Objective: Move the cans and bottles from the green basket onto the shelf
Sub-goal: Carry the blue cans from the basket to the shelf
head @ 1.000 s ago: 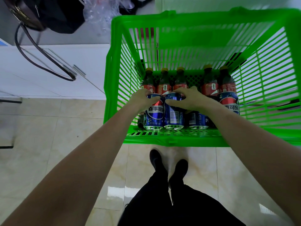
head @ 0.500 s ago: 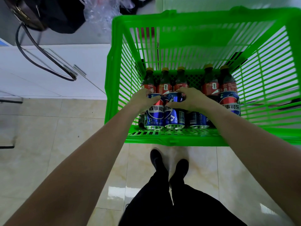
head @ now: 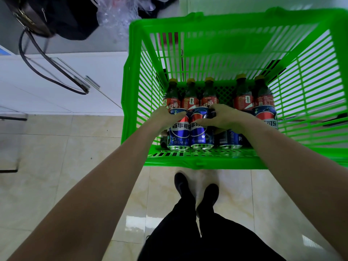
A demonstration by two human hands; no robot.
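A green basket (head: 135,91) stands in front of me with both my arms reaching into it. Along its near wall stand several blue cola cans. My left hand (head: 165,117) grips the leftmost blue can (head: 178,134) near its top. My right hand (head: 222,117) grips the can beside it (head: 200,134). A third can (head: 228,140) shows under my right wrist, and another can (head: 266,117) stands at the right. Behind the cans is a row of dark bottles with red labels and yellow caps (head: 191,98).
A white cabinet (head: 62,81) stands left of the basket, with a dark bag and its strap (head: 37,59) hanging over it. Crumpled clear plastic (head: 116,14) lies behind. My shoes (head: 195,189) are on the tiled floor below the basket.
Both hands have closed further round the two left cans, and the cans have risen slightly. The view has shifted little.
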